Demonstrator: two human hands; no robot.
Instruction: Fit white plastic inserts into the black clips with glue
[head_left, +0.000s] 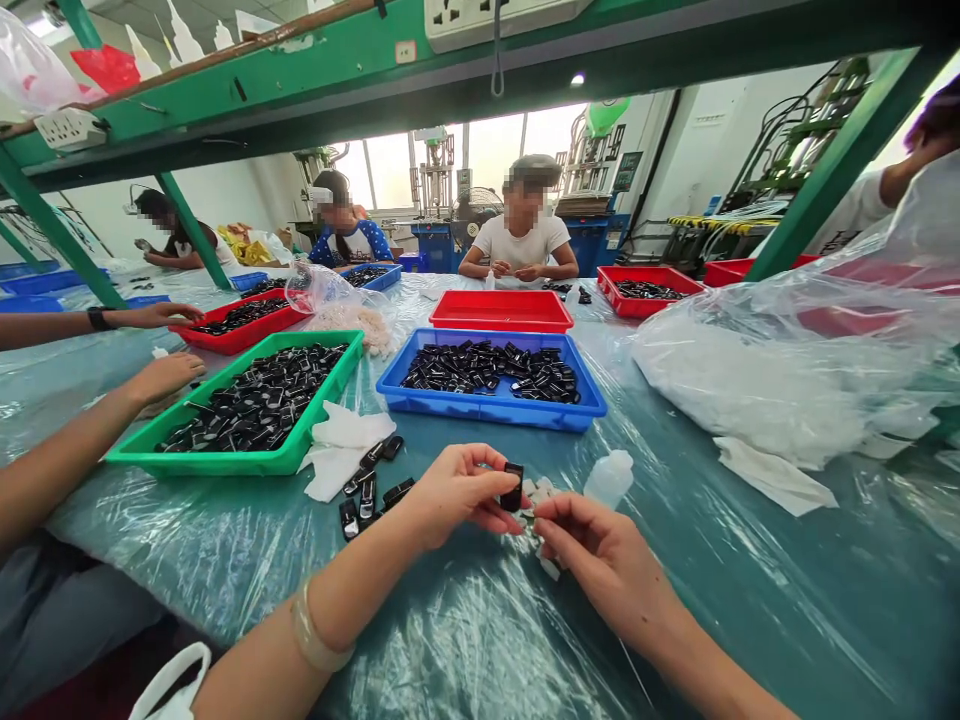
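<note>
Between the thumb and fingers of my left hand [456, 497] is a small glossy black plastic part [512, 487], held upright. Close beside it, the fingertips of my right hand [611, 560] are pinched together; whatever they hold is too small to make out. A little heap of small whitish pieces [541, 490] lies on the table just behind my fingertips. Past my right hand stands a translucent squeeze bottle [610, 478]. Several similar black parts [366, 493] lie loose to the left of my left hand, next to a crumpled white cloth [349, 440].
A blue tray [487, 407] and a green tray [217, 463] hold many black parts. Behind them sits a red tray [501, 312]. At right lies a big clear plastic bag [750, 370]. A co-worker's hands reach in from the left. A green shelf beam [315, 75] runs overhead.
</note>
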